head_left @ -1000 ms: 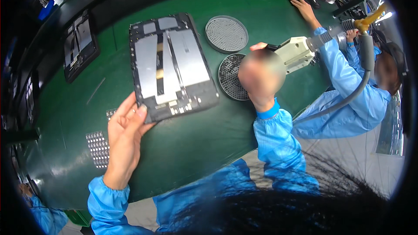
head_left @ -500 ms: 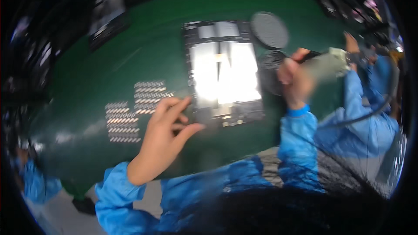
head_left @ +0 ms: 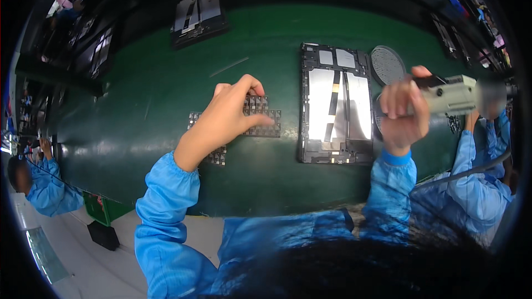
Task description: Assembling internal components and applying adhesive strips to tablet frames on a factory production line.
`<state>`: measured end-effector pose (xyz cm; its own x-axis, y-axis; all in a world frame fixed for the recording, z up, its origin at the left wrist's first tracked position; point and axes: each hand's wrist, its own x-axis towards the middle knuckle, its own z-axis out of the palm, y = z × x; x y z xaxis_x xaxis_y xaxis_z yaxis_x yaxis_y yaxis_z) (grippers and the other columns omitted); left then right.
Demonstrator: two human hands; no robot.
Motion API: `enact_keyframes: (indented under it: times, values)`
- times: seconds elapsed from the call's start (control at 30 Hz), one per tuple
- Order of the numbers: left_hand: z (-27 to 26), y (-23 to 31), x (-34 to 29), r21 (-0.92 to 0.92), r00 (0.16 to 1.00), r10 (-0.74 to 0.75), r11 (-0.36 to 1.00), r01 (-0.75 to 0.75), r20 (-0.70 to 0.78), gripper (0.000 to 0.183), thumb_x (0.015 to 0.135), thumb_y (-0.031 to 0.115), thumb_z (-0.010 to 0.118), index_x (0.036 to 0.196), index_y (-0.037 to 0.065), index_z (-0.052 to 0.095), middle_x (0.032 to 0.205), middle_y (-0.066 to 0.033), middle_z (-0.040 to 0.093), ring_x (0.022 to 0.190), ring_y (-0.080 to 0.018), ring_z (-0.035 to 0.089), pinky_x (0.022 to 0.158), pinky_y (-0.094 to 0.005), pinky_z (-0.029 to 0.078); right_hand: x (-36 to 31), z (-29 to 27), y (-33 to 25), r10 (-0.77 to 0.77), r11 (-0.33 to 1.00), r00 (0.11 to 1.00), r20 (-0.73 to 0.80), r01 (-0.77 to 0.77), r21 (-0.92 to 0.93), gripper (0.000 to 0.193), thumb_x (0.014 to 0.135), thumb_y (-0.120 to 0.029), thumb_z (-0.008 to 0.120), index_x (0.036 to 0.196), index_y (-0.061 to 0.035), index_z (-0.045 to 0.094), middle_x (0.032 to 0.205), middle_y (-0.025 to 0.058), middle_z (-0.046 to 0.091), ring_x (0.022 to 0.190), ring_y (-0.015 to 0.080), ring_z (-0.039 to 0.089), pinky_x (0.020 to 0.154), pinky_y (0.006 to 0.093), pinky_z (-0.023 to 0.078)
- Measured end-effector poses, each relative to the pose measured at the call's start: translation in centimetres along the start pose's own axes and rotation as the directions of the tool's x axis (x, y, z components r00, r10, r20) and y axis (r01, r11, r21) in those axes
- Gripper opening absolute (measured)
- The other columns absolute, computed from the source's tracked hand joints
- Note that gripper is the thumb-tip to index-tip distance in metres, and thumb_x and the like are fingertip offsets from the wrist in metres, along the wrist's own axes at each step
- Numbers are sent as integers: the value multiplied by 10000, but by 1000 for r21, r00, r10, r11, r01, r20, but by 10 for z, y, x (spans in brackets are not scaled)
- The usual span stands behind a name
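Note:
My left hand (head_left: 219, 116) is over a group of small dark square parts (head_left: 269, 127) laid in rows, its thumb and forefinger apart around some of them. The palm hides part of the rows. My right hand (head_left: 404, 111) is closed around a pale grey-green electric screwdriver (head_left: 454, 95), held raised and lying sideways; its far end is blurred. Between the hands lies an opened tablet-like device (head_left: 317, 102) with a black frame, silver plates and dark ribbon strips. A round dish (head_left: 388, 65) sits at its upper right; a second one is mostly behind my right hand.
Another opened device (head_left: 199, 14) lies at the far side of the green table (head_left: 260, 182). A thin clear strip (head_left: 229, 66) lies nearer. A co-worker in blue (head_left: 476, 182) is at the right, another person (head_left: 47, 182) at the left. A cable (head_left: 465, 176) hangs on the right.
My left hand has gone from the device's left edge to the small parts. The screwdriver remains in my right hand. The whole view has shifted, with the table's things now further right.

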<state>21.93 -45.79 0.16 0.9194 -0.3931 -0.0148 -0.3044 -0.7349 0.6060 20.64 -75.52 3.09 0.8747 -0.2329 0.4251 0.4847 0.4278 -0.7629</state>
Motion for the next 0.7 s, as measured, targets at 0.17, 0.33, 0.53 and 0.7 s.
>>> enact_keyframes:
  times: [0.17, 0.33, 0.53, 0.7]
  values:
    - [9, -9, 17, -320, 999, 28, 947, -39, -37, 279, 753, 140, 808, 968, 41, 661, 844, -65, 641, 794, -191, 618, 762, -295, 480, -5, 28, 23, 62, 997, 993, 97, -67, 47, 301, 872, -71, 561, 1139, 54, 505, 550, 25, 416, 416, 107, 388, 426, 279, 370]
    - [21, -11, 18, -68, 960, 169, 980, -188, -224, 192, 739, 111, 795, 883, 50, 684, 862, -58, 633, 899, -234, 606, 800, -333, 464, -13, 34, 30, 181, 981, 975, 131, -188, 46, 273, 872, -34, 563, 1132, 39, 521, 562, 21, 435, 419, 99, 398, 428, 269, 346]
    - [15, 7, 18, -276, 992, 119, 953, -127, -43, 172, 758, 39, 750, 928, 24, 733, 861, -68, 672, 825, -202, 628, 758, -294, 483, -12, 37, 35, 175, 984, 972, 159, -173, -31, 287, 900, -108, 528, 1160, 8, 498, 564, 15, 390, 404, 98, 339, 409, 276, 310]
    - [39, 38, 7, -518, 994, 54, 856, 1, 91, 186, 835, 26, 680, 1016, 2, 717, 867, -120, 692, 772, -211, 652, 726, -288, 510, -13, 43, 35, 228, 970, 967, 118, -215, -112, 280, 908, -92, 510, 1166, 14, 491, 568, 15, 393, 414, 96, 341, 412, 278, 303]
